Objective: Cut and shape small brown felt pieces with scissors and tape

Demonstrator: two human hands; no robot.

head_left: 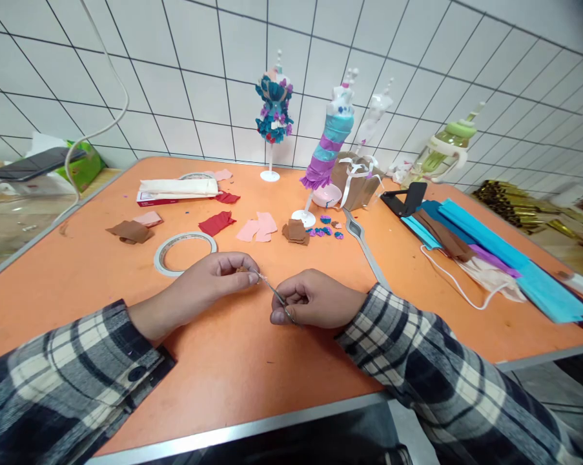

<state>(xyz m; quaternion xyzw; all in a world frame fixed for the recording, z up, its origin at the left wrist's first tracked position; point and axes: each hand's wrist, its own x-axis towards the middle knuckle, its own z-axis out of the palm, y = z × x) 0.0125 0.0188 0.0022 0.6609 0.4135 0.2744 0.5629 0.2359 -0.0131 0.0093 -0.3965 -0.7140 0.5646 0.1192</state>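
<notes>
From here I'd best steer the slim metal tool (277, 298), gripped in my curled right hand (315, 300), slowly against the brown scrap (241, 269) pinched in my left hand (214, 278), above the table (223, 381) toward its near edge

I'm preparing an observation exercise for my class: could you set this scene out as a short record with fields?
Surface: orange table
Left hand: pinches a small brown piece
Right hand: holds a slim metal tool, exact type unclear, its tip at the left hand
Beyond the hands: tape roll, red pieces, pink pieces, brown pieces
Upright: teal-and-purple dress form, blue-and-purple dress form
Far right: blue strips
</notes>
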